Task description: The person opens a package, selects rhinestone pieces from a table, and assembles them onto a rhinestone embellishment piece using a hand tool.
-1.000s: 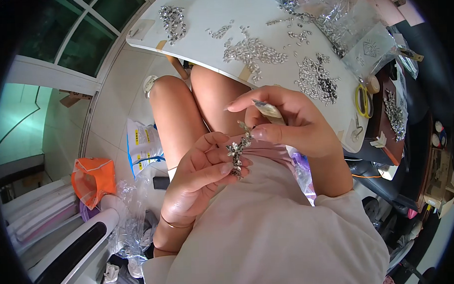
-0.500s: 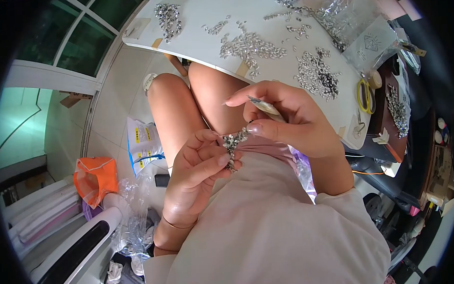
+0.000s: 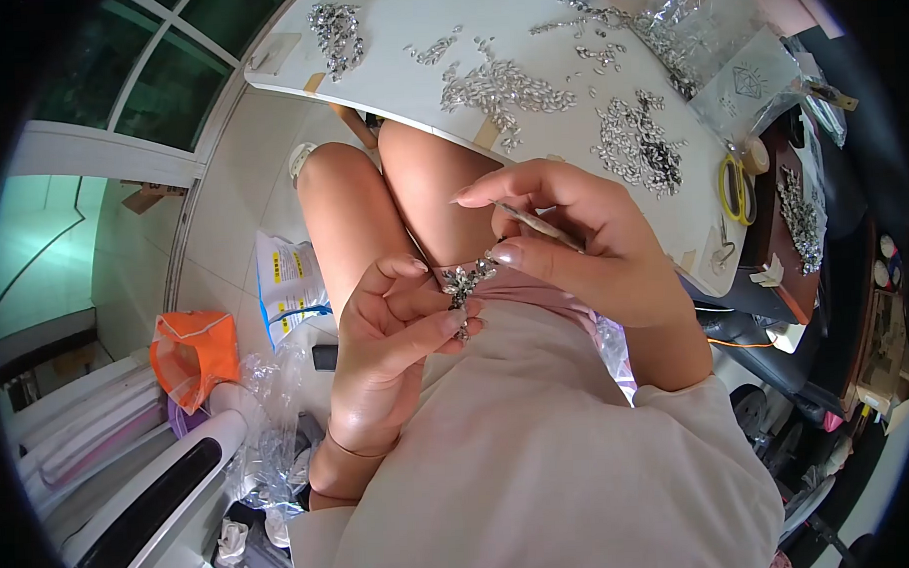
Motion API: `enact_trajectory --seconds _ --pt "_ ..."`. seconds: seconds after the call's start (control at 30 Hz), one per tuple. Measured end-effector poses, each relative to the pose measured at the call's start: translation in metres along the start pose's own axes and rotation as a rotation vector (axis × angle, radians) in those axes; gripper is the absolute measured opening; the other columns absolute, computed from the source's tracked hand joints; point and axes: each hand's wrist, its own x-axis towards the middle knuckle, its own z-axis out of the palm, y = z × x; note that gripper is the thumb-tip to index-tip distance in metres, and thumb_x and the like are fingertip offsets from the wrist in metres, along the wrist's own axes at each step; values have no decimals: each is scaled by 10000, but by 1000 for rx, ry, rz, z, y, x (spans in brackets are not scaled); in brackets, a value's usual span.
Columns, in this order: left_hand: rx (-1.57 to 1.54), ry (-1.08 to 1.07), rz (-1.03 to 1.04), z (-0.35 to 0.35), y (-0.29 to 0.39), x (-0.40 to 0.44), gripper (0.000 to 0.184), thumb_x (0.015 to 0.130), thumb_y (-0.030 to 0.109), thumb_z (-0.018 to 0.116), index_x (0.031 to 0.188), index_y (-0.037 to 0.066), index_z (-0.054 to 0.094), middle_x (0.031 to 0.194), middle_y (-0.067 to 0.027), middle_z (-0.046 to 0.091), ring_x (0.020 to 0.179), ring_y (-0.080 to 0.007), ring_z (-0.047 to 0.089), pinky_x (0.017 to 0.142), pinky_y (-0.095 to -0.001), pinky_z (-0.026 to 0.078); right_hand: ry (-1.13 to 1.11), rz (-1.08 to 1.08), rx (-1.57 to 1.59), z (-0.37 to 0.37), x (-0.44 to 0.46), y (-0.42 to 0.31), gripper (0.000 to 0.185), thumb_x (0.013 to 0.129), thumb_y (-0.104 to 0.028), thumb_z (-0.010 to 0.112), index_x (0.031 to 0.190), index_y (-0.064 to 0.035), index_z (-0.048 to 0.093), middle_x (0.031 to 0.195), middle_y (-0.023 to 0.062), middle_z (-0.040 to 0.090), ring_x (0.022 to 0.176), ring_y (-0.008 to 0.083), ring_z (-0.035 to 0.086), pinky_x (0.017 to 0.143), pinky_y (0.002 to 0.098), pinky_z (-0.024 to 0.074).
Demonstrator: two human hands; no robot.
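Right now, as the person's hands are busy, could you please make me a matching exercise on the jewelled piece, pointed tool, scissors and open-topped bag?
Things
1. jewelled piece
2. pointed tool
3. scissors
4. open-topped bag

Places, colours or states
A. yellow handles, by the edge of the white table
B. held in the right hand
C. orange, at the left of the picture
D. pinched in the fingers of the left hand

Pairs: 1-D, 2-B, 3-A, 4-C

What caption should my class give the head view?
Left hand holding a glittering ornament, right hand a slim pointed tool, beside a white table scattered with small shiny pieces.
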Motion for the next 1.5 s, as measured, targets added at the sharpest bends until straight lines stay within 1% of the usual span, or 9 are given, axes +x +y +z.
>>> enact_trajectory --seconds 0.27,0.33,0.4,0.47,0.57,0.63,0.8,1.1,1.5 --pt "-14 37 45 -1 -2 0 338 777 -52 586 1035 89 420 856 -171 649 750 -189 646 597 -214 504 41 60 -111 5 -4 -14 217 832 17 529 1047 -3 543 808 19 487 663 46 464 556 202 429" --pt "-40 36 82 -2 -2 -1 339 779 -48 590 1036 92 417 852 -167 649 750 -189 644 584 -209 500 112 -123 -410 -1 -3 -2 211 825 -29 544 1029 18 529 797 28 502 655 57 442 586 189 381" --pt "-58 69 112 0 0 -2 344 784 -44 591 1041 95 411 854 -167 650 751 -188 641 582 -207 493 145 -120 -427 -4 -7 -2 177 848 -66 523 1002 17 496 760 27 484 637 63 427 590 194 363" --pt "-63 91 143 2 1 -3 346 788 -41 592 1046 96 405 854 -168 650 751 -186 638 584 -206 487 137 71 -166 3 -20 -13 111 901 -93 467 966 -6 446 698 17 433 607 63 419 570 216 374" --pt "-59 97 191 3 2 -3 350 792 -40 590 1051 96 398 849 -172 652 747 -178 633 593 -208 479 -82 318 54 14 -31 -16 139 929 -151 441 936 -15 411 650 6 420 595 57 416 560 217 370" --pt "-62 92 234 5 1 -2 354 792 -42 590 1053 94 395 844 -172 654 738 -167 629 600 -209 475 -130 198 94 27 -32 2 154 949 -179 403 925 -28 420 623 -10 436 493 35 379 462 188 332" --pt "-26 80 300 2 -1 -5 368 782 -64 595 1050 85 391 850 -173 657 723 -146 617 608 -214 480 -131 372 257 40 -28 2 194 965 -174 356 937 -15 462 597 -9 441 428 24 374 402 182 315" --pt "-9 60 394 2 -3 -6 402 778 -88 590 1074 70 370 862 -177 656 724 -150 618 663 -237 497 -96 354 286 47 -24 5 218 958 -155 375 1001 11 511 573 -25 430 427 20 375 391 182 294" --pt "45 40 533 -1 -7 -7 456 756 -137 584 1062 61 310 851 -180 649 769 -184 638 700 -259 522 -127 427 341 45 -21 0 229 959 -163 377 965 5 532 538 -34 395 414 20 359 385 183 284"
